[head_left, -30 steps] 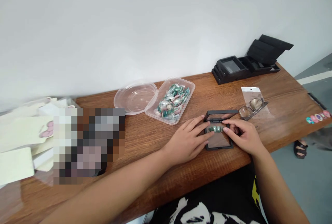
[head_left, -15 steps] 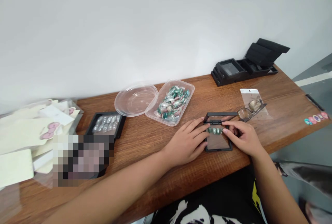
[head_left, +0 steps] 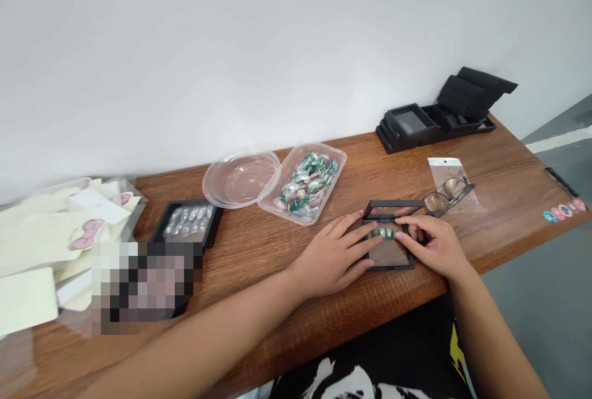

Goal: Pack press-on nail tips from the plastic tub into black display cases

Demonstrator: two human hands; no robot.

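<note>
A black hinged display case [head_left: 390,265] lies opened on the table, its framed lid standing up at the back. Inside, on clear film, is a short row of shiny green press-on nails [head_left: 382,233]. My left hand [head_left: 335,255] reaches over the case's left side, fingers stretched and spread, one fingertip touching the nails. At the right side, my right hand [head_left: 432,243] has its fingers curled about the case's edge. Its thumb tip is beside the row's right end and its index finger lies along the hinge side. Its lower fingers are partly hidden.
Behind stands a clear tub [head_left: 340,168] of loose wrapped nails, beside a round clear lid [head_left: 240,178]. Glasses [head_left: 437,203] rest on a plastic bag [head_left: 446,168]. Black cases [head_left: 411,124] are stacked at the back right. A filled case [head_left: 160,226] and cream cards [head_left: 37,232] lie left.
My left fingers have shifted slightly right, further into the case, and a fingertip now touches the green nails. The right hand has barely moved.
</note>
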